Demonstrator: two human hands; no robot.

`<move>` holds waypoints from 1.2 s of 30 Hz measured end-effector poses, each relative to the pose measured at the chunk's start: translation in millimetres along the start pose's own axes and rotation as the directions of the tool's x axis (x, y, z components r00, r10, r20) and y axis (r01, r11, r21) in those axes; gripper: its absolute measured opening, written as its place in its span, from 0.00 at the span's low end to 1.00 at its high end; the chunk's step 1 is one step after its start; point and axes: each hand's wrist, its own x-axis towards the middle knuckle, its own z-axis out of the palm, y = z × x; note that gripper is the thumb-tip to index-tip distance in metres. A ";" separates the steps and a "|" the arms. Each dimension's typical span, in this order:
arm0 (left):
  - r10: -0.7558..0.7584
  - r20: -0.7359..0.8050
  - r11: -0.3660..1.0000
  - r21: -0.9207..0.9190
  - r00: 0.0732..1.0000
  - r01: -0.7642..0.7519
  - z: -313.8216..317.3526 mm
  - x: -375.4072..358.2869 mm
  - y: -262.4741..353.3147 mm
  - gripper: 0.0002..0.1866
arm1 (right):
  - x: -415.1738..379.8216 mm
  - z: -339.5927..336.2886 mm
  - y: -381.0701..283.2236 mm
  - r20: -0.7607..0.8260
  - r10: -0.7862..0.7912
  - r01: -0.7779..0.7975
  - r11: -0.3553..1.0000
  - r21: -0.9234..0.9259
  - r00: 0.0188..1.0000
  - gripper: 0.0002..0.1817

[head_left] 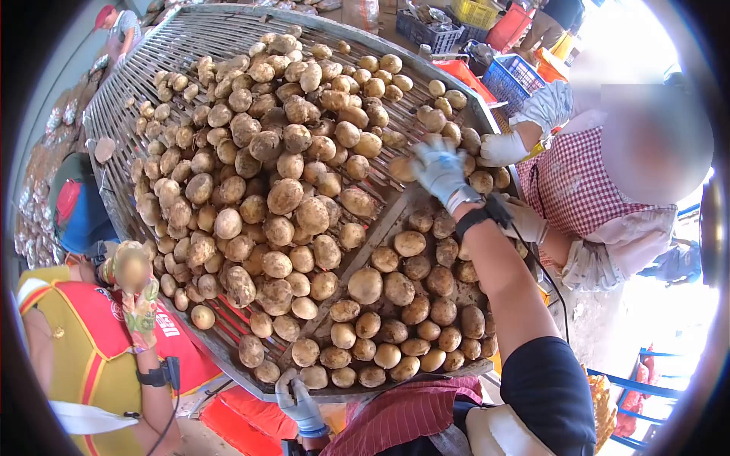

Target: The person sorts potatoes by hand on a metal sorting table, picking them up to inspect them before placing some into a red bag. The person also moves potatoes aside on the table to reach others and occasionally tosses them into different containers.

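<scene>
My right hand [441, 173], in a pale work glove, reaches over the far right side of the slatted sorting table, fingers spread beside a soil-stained potato [401, 169]. Its wrist wears a black strap. At the near edge, my left hand [298, 403], also gloved, has its fingers apart against the metal rim [334, 396], close to a potato [313, 377]. A large pile of muddy potatoes [285, 196] covers the slats [160, 57]. A flat bar [365, 254] separates it from a solid tray section where more potatoes [399, 289] lie.
On the right, a co-worker's gloved hand [502, 149] is close to mine. A co-worker's patterned glove [129, 273] holds a potato at the left. Blue crates [513, 80] and a yellow crate [475, 13] stand behind. A black cable [549, 281] hangs by my right arm.
</scene>
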 end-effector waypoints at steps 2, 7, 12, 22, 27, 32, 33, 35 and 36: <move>0.218 0.022 0.957 0.193 0.976 -0.218 -0.4 12.3 -10.6 0.10 | 23.8 -1.3 11.9 0.000 0.169 -0.169 0.985 -0.029 0.986 0.23; 0.479 0.146 0.723 0.494 0.866 -0.483 10.5 21.9 -5.8 0.10 | 71.5 -0.5 -31.2 0.210 -0.146 0.111 0.979 0.173 0.967 0.33; 0.500 0.151 0.678 0.545 0.853 -0.493 12.8 21.8 -5.5 0.08 | 101.6 47.8 -53.1 0.128 -0.111 0.090 0.983 0.161 0.986 0.28; 0.096 0.041 0.995 0.028 0.995 -0.097 10.8 33.4 -14.1 0.09 | 2.5 30.5 -29.4 0.001 -0.051 0.048 0.942 0.333 0.999 0.19; -0.246 0.540 0.571 -0.590 0.805 0.570 66.5 42.2 93.5 0.27 | -107.9 -68.2 -116.5 0.030 -0.621 0.383 0.520 0.763 0.784 0.21; -0.366 0.619 0.583 -0.429 0.695 0.690 67.1 46.2 58.5 0.19 | -101.5 -53.1 -137.4 0.203 -0.486 0.086 0.508 0.857 0.850 0.22; -0.367 0.613 0.582 -0.436 0.700 0.687 62.6 44.6 61.4 0.19 | -84.4 -47.9 -130.0 0.259 -0.380 -0.057 0.468 0.882 0.888 0.22; -0.349 0.683 0.295 -0.570 0.641 0.767 52.0 38.8 70.4 0.17 | -52.4 -56.4 -122.7 0.241 -0.215 0.002 0.750 0.661 0.947 0.15; -0.356 0.681 0.295 -0.568 0.640 0.769 47.5 37.0 67.4 0.17 | -38.6 -50.0 -122.6 0.135 -0.178 0.093 0.872 0.481 0.975 0.14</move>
